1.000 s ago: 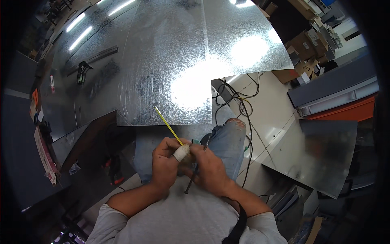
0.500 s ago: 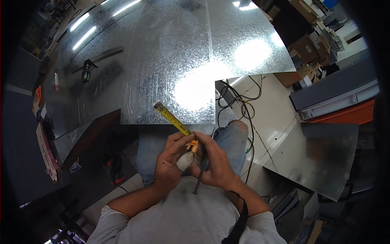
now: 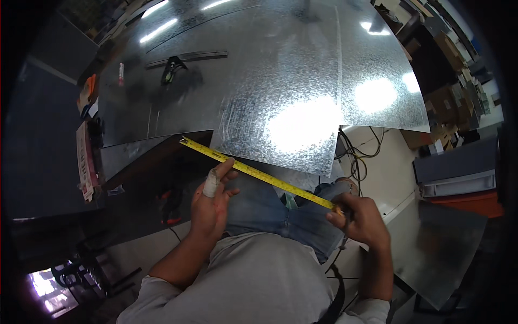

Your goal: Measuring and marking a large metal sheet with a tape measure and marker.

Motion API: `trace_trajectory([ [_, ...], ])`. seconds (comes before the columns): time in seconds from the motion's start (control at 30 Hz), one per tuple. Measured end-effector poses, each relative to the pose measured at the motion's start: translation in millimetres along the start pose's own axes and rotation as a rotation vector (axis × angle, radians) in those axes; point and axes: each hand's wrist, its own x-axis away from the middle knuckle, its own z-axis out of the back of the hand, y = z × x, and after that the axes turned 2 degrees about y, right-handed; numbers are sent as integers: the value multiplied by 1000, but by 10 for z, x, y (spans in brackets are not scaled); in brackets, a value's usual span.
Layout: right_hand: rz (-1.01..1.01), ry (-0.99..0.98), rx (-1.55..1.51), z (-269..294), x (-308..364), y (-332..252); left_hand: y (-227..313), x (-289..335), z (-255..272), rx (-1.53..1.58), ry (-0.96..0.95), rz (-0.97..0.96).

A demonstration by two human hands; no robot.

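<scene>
A yellow tape measure's blade (image 3: 275, 182) stretches slantwise across my lap, its hooked end near the edge of the metal sheet. My right hand (image 3: 366, 221) is closed round the tape measure's case, which is mostly hidden by the fingers. Near the hooked end, my left hand (image 3: 209, 208) has its fingers bent at the blade, one fingertip overlapping it. White wrapping (image 3: 211, 184) covers part of one finger of that hand. The large shiny metal sheet (image 3: 280, 81) lies just beyond the blade, with a stepped cut-out along its near edge.
A black-and-green tool (image 3: 171, 70) and a dark metal bar (image 3: 189, 57) lie on the sheet at left, near a red-and-white marker (image 3: 121, 74). Black cables (image 3: 353, 156) coil on the floor at right. Another metal sheet (image 3: 440, 243) leans there. Cardboard boxes (image 3: 448, 108) stand behind.
My hands have moved apart, the right going right with the case. More yellow blade is drawn out between them. The view has shifted, so the sheet sits farther right.
</scene>
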Motion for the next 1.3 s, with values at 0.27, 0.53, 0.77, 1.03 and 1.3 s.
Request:
trace_trajectory([
  [0.27,-116,-411,-528,716,-464,324,1,-144,0,-229,1,-30],
  [0.53,-180,-545,-646,811,-914,932,24,-645,405,-534,314,-564],
  [0.77,-207,-647,-691,788,-1124,1070,-61,-828,483,-650,210,-523],
  [1.03,-238,-692,-835,666,-1224,1302,28,-750,346,-784,203,-576],
  [1.3,-150,-774,-908,665,-1308,1538,-19,-758,337,-934,147,-649],
])
